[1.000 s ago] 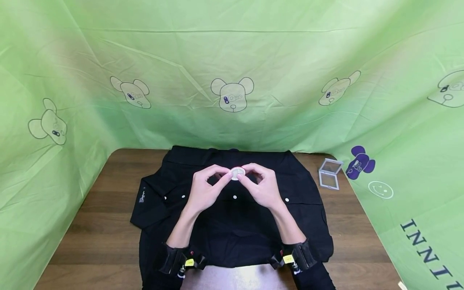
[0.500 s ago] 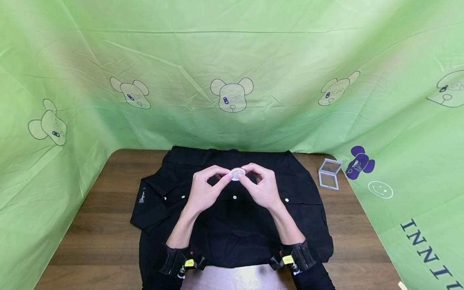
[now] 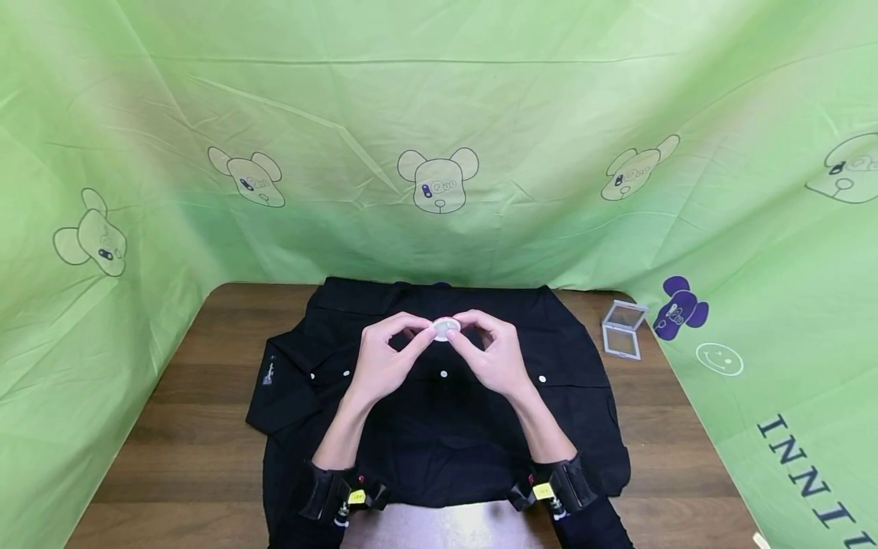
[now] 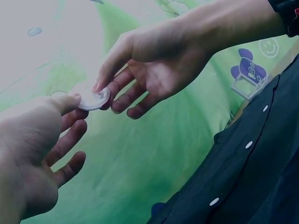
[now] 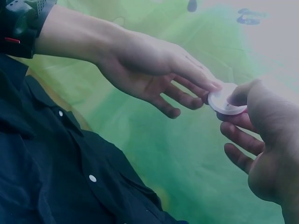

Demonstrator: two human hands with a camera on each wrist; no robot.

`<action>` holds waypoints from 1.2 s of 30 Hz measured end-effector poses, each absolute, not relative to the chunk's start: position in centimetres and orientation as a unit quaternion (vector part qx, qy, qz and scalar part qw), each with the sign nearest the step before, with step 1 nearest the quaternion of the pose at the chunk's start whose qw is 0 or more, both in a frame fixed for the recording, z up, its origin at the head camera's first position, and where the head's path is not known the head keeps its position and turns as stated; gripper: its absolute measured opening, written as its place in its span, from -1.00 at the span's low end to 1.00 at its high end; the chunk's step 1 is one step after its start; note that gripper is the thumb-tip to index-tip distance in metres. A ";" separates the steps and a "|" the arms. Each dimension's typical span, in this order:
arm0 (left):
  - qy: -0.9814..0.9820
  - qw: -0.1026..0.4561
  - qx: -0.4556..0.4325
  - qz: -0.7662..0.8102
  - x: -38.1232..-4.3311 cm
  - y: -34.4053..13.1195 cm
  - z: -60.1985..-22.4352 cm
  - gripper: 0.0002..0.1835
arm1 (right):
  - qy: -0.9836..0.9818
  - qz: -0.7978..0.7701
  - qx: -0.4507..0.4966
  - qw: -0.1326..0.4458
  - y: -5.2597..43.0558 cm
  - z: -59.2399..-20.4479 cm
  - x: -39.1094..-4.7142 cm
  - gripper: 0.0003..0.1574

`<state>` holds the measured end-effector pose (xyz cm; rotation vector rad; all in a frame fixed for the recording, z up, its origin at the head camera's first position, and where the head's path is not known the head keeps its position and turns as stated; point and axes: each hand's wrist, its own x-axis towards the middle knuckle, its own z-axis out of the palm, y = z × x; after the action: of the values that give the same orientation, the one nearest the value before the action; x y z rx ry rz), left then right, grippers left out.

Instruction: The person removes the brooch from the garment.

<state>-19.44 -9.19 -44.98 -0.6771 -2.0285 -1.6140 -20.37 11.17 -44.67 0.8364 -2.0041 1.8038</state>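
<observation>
Above a black shirt (image 3: 473, 427), both hands hold a small round white disc (image 3: 446, 329) with a reddish edge. The left hand (image 3: 382, 358) pinches its left side between thumb and forefinger. The right hand (image 3: 495, 357) pinches the opposite side the same way, with the thumb on the pale face. In the left wrist view the disc (image 4: 95, 99) is tilted, and the other fingers of both hands are loosely bent below it. The right wrist view shows the disc's pale face (image 5: 223, 99) partly covered by a thumb; its far side is hidden.
The shirt has white buttons and lies spread over a brown wooden table (image 3: 199, 427). At the right stands a small square clear case (image 3: 623, 341) with its lid up. A green cloth (image 3: 329, 229) with printed bear heads hangs behind and at the sides.
Both hands and the disc have shifted very slightly to the left. The grip looks unchanged, and the shirt and case stay where they were.
</observation>
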 end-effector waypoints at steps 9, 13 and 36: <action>-0.747 0.253 -0.258 -0.558 -19.5 -9.4 -44.9 -0.91 | -0.725 0.600 0.296 0.164 11.3 -44.3 -20.3 -0.75; -0.754 0.268 -0.262 -0.540 -19.5 -9.6 -44.8 -0.91 | -0.741 0.582 0.297 0.158 11.1 -43.1 -19.6 -0.77; -0.758 0.302 -0.355 -0.455 -19.6 -10.2 -44.5 -0.89 | -0.748 0.561 0.354 -0.005 12.2 -40.9 -19.0 -0.80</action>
<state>-19.56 -10.23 -44.51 -0.9420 -2.0106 -1.2075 -19.02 12.19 -40.94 1.1154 -2.3582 1.7673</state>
